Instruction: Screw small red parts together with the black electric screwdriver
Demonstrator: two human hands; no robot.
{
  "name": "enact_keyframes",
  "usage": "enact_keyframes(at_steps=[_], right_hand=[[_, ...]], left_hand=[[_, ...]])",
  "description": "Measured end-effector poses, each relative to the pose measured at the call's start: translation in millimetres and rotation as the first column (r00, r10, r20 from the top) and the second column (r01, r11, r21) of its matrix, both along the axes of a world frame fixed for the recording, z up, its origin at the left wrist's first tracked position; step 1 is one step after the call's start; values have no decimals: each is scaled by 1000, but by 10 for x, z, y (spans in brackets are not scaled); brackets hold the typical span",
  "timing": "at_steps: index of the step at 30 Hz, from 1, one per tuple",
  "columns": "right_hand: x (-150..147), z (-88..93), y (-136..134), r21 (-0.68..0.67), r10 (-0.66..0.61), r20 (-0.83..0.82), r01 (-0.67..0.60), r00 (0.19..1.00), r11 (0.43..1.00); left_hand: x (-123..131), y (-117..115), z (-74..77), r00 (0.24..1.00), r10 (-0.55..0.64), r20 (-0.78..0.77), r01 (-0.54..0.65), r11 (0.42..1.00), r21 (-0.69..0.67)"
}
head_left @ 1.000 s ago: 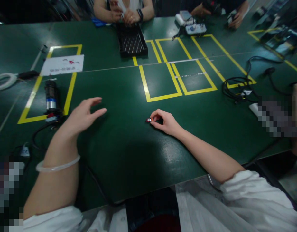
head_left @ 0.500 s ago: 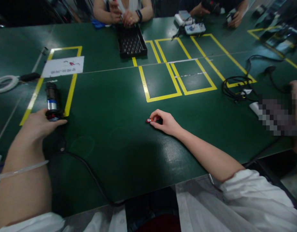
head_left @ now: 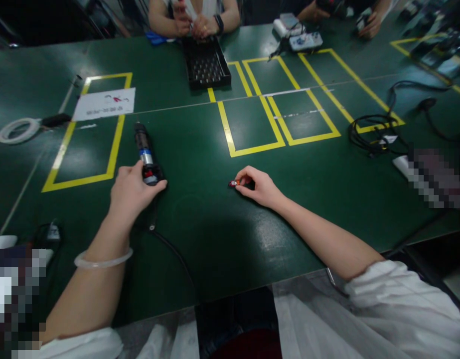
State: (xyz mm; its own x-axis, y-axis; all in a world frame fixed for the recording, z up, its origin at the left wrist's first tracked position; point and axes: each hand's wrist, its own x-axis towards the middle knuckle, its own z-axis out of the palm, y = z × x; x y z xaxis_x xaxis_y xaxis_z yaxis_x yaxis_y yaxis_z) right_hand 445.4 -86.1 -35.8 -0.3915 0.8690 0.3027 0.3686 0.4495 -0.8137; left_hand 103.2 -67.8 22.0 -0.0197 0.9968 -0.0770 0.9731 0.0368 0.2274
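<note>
My left hand [head_left: 131,192] grips the near end of a black corded tool [head_left: 144,152] with a blue and silver band, lifted off the green table [head_left: 200,224] to the right of its yellow-taped box. Its black cable [head_left: 170,249] trails back toward me. My right hand [head_left: 256,185] rests on the table in the middle, fingers pinched on a small red and silver part [head_left: 232,183].
A black tray [head_left: 206,64] sits at the far side before another person's hands [head_left: 194,22]. Yellow tape outlines [head_left: 274,114] mark boxes. A white label sheet [head_left: 103,103], a white coil [head_left: 16,130], coiled black cables [head_left: 372,134] and a white device [head_left: 302,41] lie around.
My left hand swung left to the tool in the yellow box, gripped it, and has carried it right, out of the box toward the middle. My right hand stayed put.
</note>
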Motion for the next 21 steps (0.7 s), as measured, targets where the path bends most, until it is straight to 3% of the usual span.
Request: enact_keyframes(at_steps=[3, 11, 16, 21], right_hand=[[2, -6, 2, -3, -18, -16, 17, 1000, 1000], [29, -18, 41, 27, -154, -61, 155, 986, 987], [52, -26, 44, 79, -147, -22, 148, 989, 986], [46, -19, 34, 84, -108, 87, 101, 990, 991]], left_hand=[[427, -34, -22, 997, -33, -75, 37, 998, 51], [1286, -102, -147, 957, -287, 25, 283, 953, 106], [1531, -146, -185, 922, -382, 68, 371, 920, 128], [1588, -181, -188, 924, -382, 25, 376, 918, 129]])
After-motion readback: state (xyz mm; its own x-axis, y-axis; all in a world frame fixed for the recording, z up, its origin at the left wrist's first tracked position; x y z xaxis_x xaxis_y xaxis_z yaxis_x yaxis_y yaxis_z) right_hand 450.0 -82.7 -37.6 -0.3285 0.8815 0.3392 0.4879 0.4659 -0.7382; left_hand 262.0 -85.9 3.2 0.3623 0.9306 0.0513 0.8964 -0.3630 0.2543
